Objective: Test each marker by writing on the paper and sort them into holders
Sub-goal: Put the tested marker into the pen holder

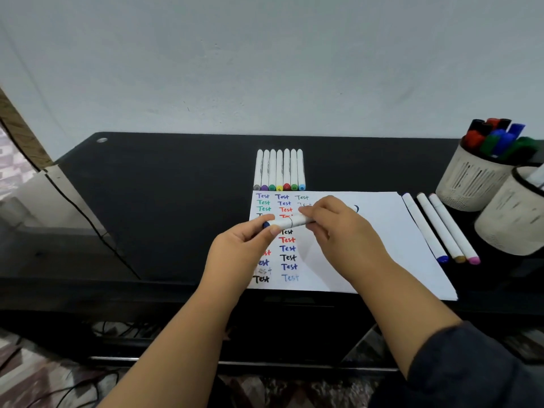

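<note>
Both hands are clamped on one white marker (287, 222) held level just above the paper (368, 245): the left hand (238, 254) pinches the blue-capped end, the right hand (338, 228) is curled round the barrel. Judged from this grip, the cap is about to be pulled off or pushed on. A sudden release could jerk the tip across the paper and smear the written rows, or the cap could be dropped onto the dark table (162, 201).

On the paper, "Test" is read many times, in purple, blue, green, red, black and a faint grey; some words are hidden by the hands. Seven markers (279, 170) lie beyond the paper, three markers (441, 228) to its right, two holders (477, 178) further right. Barrel print is too small to be read.
</note>
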`<state>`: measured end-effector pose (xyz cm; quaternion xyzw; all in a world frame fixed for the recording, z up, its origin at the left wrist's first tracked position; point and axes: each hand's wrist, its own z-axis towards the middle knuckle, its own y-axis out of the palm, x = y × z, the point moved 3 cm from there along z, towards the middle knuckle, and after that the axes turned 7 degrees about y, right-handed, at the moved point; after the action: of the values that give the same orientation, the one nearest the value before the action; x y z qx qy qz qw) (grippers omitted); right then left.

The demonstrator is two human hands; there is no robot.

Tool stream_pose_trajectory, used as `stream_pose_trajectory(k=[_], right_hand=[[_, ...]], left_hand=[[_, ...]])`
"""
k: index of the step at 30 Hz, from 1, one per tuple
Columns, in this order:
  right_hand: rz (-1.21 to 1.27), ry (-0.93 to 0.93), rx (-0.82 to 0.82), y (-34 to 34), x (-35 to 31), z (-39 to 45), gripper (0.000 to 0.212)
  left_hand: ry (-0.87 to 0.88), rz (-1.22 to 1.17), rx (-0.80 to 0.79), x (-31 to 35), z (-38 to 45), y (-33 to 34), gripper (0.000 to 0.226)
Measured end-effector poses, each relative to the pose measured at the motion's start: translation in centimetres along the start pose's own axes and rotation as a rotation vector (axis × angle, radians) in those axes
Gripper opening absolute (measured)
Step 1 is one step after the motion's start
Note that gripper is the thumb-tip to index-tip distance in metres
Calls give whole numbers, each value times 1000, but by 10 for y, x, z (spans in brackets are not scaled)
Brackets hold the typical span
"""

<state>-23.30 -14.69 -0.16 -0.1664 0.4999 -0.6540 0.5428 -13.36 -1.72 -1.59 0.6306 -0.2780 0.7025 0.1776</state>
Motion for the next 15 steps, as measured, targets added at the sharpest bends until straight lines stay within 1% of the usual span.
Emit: stream_pose_trajectory(k=[2, 4, 6, 8, 11, 15], right_hand=[[16, 15, 31, 0, -2, 3, 28], [89, 152, 23, -1, -1, 9, 32], [159, 279, -26, -2, -1, 14, 36], [260, 361, -53, -3, -4, 19, 34], [495, 532, -114, 0, -5, 23, 28], [802, 691, -171, 6, -8, 24, 25]], left_hand=[[-32, -114, -6, -1, 3, -2, 29], [-67, -204, -50, 1, 4, 1, 31], [-64, -182, -62, 2, 5, 4, 34], [-79, -142, -94, 4, 4, 10, 32], [-151, -91, -188, 3, -1, 19, 29], [-172, -48, -252, 3, -4, 25, 25]])
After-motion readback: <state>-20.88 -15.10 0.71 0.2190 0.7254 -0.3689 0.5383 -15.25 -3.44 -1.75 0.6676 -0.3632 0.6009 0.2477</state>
